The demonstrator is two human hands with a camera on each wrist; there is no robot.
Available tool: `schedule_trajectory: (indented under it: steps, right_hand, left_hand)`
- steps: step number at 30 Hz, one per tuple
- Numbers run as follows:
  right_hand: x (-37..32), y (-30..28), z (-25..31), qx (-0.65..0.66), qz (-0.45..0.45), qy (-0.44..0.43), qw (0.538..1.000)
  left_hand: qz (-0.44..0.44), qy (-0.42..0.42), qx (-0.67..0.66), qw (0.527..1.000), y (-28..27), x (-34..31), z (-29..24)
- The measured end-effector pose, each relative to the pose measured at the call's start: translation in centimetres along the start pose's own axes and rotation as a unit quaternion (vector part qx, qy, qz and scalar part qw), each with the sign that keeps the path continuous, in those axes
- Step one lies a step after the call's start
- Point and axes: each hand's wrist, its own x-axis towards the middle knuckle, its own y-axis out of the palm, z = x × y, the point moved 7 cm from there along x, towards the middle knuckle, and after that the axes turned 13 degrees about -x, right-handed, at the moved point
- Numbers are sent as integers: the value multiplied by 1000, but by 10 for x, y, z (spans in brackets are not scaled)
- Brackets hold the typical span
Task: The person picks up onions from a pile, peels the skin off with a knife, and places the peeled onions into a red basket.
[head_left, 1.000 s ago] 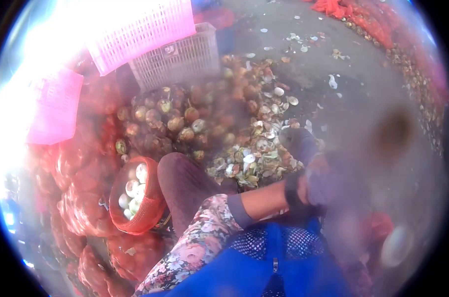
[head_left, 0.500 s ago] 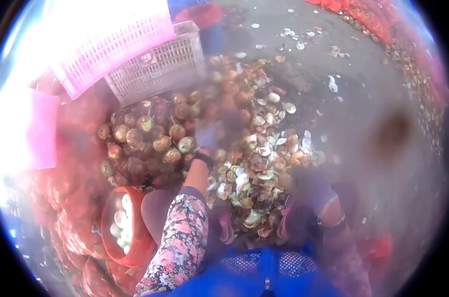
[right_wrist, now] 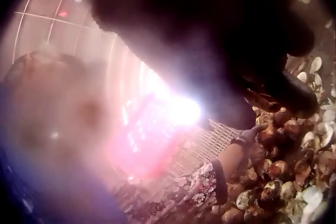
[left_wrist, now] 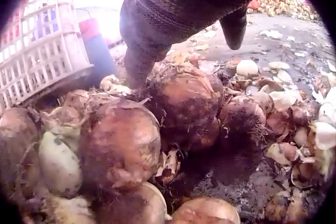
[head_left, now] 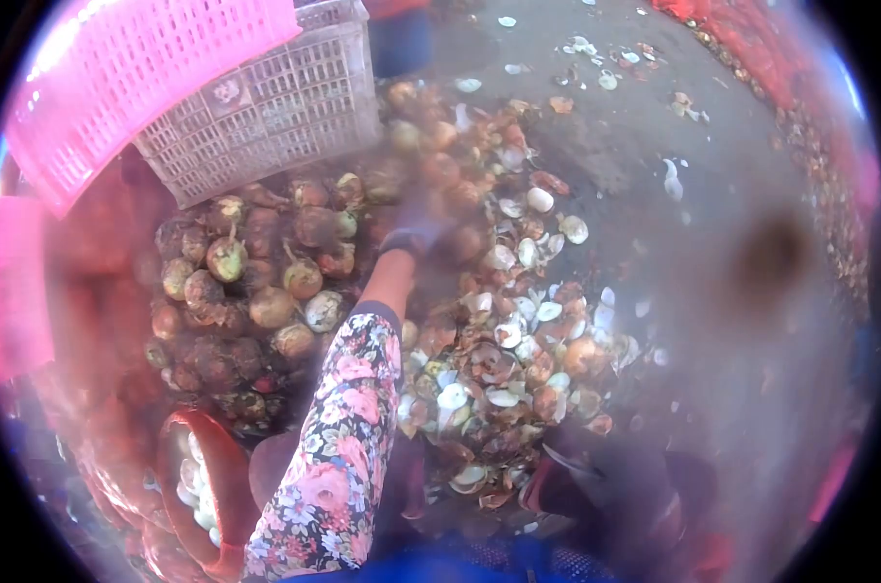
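Observation:
My left hand (head_left: 416, 235), in a dark knitted glove, reaches into a heap of unpeeled onions (head_left: 266, 306). In the left wrist view, the gloved fingers (left_wrist: 140, 58) point down at the top of a large brown onion (left_wrist: 186, 103), with the thumb held apart on the right. My right hand (head_left: 635, 486) is low on the right, blurred in the head view. A thin pale knife blade (head_left: 572, 462) sticks out from it to the left. In the right wrist view the right hand (right_wrist: 220, 40) is a dark shape with bent fingers, and its grip is mostly in shadow.
Onion skins and white trimmings (head_left: 499, 389) cover the floor in front. Peeled onions (head_left: 198, 486) sit in a red mesh-lined container (head_left: 229, 544) at lower left. A white crate (head_left: 266, 112) and a pink crate (head_left: 159, 78) stand behind the heap.
My left arm has swung from across my lap out to the onion heap and reaches farther forward. The head view has shifted, bringing the heap nearer. My right hand stays low on the right.

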Motion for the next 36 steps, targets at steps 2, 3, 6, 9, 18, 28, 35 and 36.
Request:
schedule_trajectory:
  steps: [2,3,6,9,18,28,35,36]
  right_hand:
    - [5,-16,6,18,8,1,1000]
    - [7,-16,4,10,19,8,1000]
    - [5,-8,-6,-24,47,34,998]
    - [-1,1,-12,1,27,32,999]
    - [-18,-4,8,-23,-131,-80,988]
    - [-24,-28,-10,506,-210,33,836]
    - [-59,-22,39,737,-32,-37,674]
    - [-58,-15,40,776,-12,-24,630]
  left_hand:
    - [-2,-8,85,996,19,19,22]
    - [-22,-19,144,989,34,30,41]
    - [-55,-55,260,963,62,54,84]
    - [9,-31,294,955,58,40,71]
    - [0,-85,-467,880,62,-107,91]
    - [122,101,-700,696,-40,-252,-163]
    - [213,211,-640,707,-59,-326,-248]
    - [193,227,-577,761,-62,-329,-246]
